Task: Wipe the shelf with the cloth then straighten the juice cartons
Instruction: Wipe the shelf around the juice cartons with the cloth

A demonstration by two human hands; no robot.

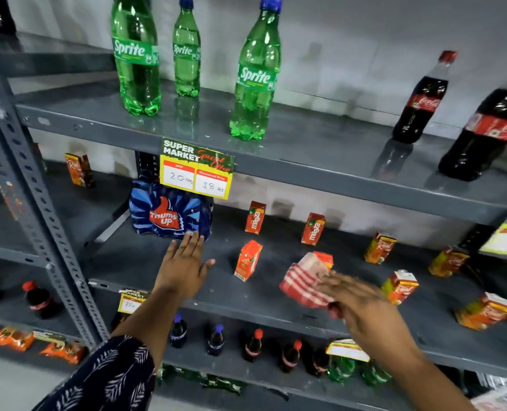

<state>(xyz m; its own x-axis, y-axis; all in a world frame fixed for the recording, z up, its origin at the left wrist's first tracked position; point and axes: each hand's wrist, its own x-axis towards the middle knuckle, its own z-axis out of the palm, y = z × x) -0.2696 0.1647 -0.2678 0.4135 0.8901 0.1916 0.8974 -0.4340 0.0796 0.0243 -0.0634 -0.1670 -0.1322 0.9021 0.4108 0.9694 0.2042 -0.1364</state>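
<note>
A red and white checked cloth (304, 281) rests on the grey middle shelf (145, 262). My right hand (362, 307) lies over the cloth's near end, blurred, thumb under its edge and fingers spread on top. My left hand (184, 262) is flat and open on the shelf, fingertips touching a blue Thums Up pack (169, 210). Small juice cartons stand scattered at odd angles: a tilted orange carton (248, 260), two red Maaza cartons (255, 218) (313, 229), several Real cartons (379, 247) (399, 286) (483, 311), one small carton (323, 258) partly hidden behind the cloth.
The top shelf (305, 149) holds Sprite bottles (253, 78) and Coca-Cola bottles (421, 99). A price tag (196, 169) hangs from its front edge. Small cola bottles (253, 345) stand on the lower shelf. A perforated upright (35, 203) bounds the left side.
</note>
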